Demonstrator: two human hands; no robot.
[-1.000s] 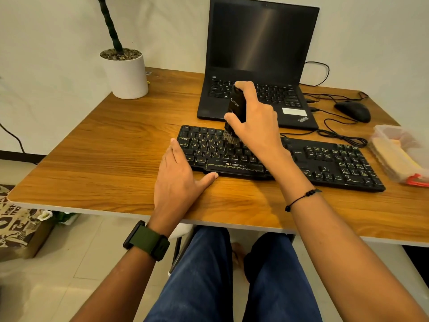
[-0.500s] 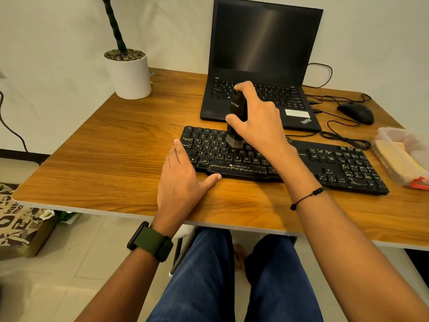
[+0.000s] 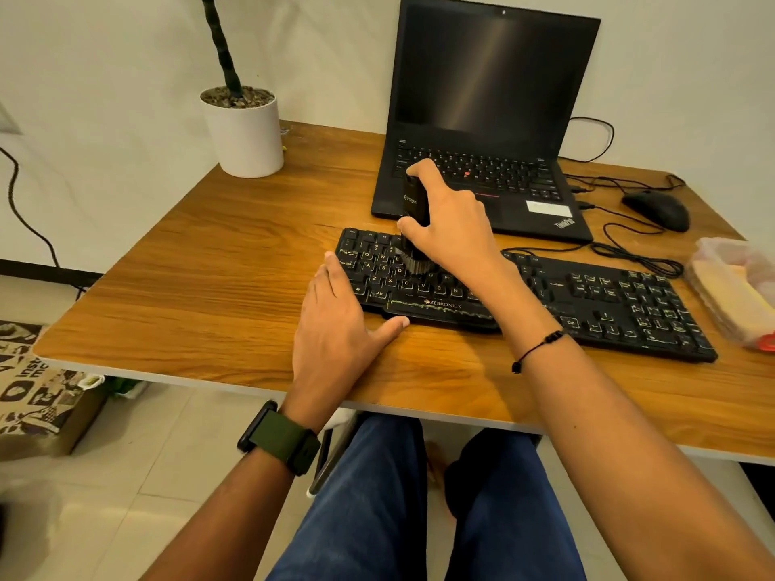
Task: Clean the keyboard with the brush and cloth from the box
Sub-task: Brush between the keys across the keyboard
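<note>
Bristles of the black brush [image 3: 414, 228] rest on the left letter keys of the keyboard [image 3: 587, 295], which lies on the worktop [image 3: 209, 287] in front of a laptop [image 3: 482, 119]. The right hand [image 3: 453, 228] grips the brush upright; the left hand [image 3: 335, 333] lies flat, fingers straight, against the keyboard's left end. The box [image 3: 734, 287] holding a yellow cloth [image 3: 732, 299] sits at the right edge.

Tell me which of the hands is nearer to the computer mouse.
Right. The right hand grips the brush over the keyboard's left half, left of the mouse. The left hand lies flat at the keyboard's left end, farther away.
</note>
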